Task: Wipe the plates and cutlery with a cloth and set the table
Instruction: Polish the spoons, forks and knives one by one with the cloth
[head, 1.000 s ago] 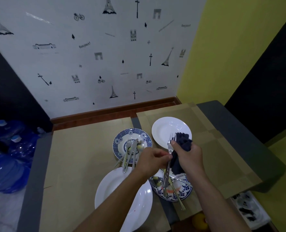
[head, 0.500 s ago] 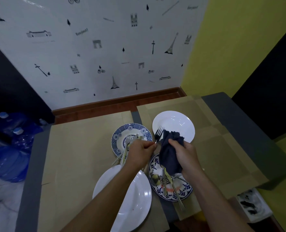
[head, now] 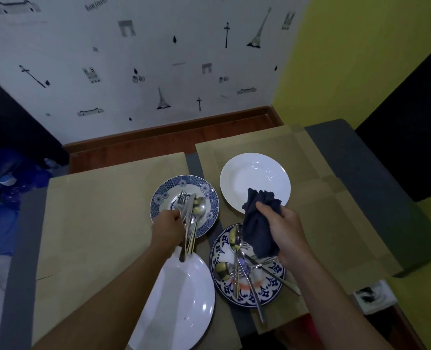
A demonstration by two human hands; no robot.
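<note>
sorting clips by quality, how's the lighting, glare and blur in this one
Head view: dim room light; small glare spots on the near white plate and far white plate; left hand and its fork slightly blurred; right hand and dark cloth sharper; wide-angle lens bows the table edges.

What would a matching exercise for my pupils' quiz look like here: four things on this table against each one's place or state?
Things:
1. dark cloth
2. far white plate
3. near white plate
4. far blue-patterned plate

States:
A. partly hidden by the left forearm
B. gripped by the right hand
C. carries cutlery, left hand at it
D. bare, on the right placemat

Pairs: 1-B; 2-D; 3-A; 4-C
</note>
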